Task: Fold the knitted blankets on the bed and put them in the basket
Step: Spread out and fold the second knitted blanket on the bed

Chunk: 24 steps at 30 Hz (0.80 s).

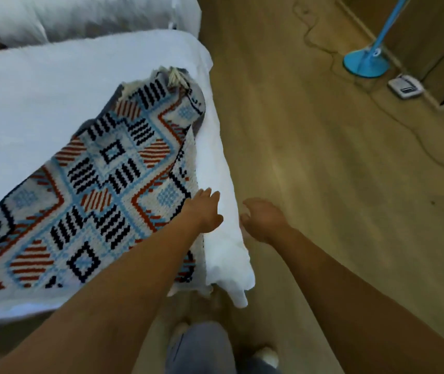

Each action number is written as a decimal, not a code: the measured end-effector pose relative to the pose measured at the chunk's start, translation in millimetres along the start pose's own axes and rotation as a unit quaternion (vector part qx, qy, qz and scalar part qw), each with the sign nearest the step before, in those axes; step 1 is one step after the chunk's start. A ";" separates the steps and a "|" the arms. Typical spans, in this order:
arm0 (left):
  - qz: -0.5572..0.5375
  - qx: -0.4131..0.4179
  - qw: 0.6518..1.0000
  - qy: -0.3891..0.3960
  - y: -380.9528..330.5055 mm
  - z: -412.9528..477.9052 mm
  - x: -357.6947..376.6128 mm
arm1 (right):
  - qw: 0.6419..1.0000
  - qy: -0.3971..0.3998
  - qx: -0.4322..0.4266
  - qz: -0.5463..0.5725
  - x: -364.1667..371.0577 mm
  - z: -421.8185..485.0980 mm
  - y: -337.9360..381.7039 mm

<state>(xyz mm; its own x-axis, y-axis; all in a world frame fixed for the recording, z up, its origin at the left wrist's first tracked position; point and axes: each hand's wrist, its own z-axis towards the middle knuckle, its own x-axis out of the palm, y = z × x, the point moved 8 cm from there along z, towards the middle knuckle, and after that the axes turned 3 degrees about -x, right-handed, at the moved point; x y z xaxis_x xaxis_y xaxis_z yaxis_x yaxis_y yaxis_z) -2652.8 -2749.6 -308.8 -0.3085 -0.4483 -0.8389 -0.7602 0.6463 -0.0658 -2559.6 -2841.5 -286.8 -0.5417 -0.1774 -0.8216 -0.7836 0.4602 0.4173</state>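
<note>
1. Left hand [205, 209]: the fingers [210, 194] are extended and nearly straight and grip nothing. They sit at the right-hand edge of the blanket, right of frame centre. Whether they touch the knit or hover just above it cannot be told.
2. Right hand [262, 218]: the fingers are loosely curled and hold nothing. The hand is beyond the bed's side, over the floor, with a strip of white sheet between it and the blanket.
3. Governing relation: the blanket lies left of both hands. Its long axis runs diagonally from the lower left of the frame to the upper centre. The left hand is the nearer, already at the long edge. The right would probably have to cross the sheet to take a share.
4. Knitted blanket [102, 190]: spread mostly flat on the bed and apparently not yet folded. It has a white ground with a geometric pattern in light blue, navy and orange-red. A fringe [175, 74] is bunched at the far end, upper centre.
5. Bed [40, 85]: white sheet, with pillows [80, 17] at upper left.
6. Basket: not in view.
7. Floor [309, 171]: pale wood. A blue stand base [365, 63] and a small white device [405, 87] sit at upper right.
</note>
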 end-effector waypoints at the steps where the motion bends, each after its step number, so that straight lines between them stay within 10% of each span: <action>1: -0.002 -0.006 1.000 -0.011 -5.3 3.1 -12.2 | 1.000 -0.001 -0.008 -0.008 -16.3 5.2 -3.4; 24: -0.208 -0.266 0.939 -0.062 93.7 247.9 -224.6 | 0.958 0.088 -0.249 -0.113 -229.8 348.2 38.9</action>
<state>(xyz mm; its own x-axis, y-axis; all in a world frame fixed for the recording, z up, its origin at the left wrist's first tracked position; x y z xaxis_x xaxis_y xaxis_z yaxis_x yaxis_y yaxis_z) -2513.1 -2435.3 -260.5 0.1215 -0.4973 -0.8590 -0.9887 0.0163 -0.1493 -2359.7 -2480.0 -217.0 -0.3492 -0.3881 -0.8529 -0.9112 -0.0718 0.4057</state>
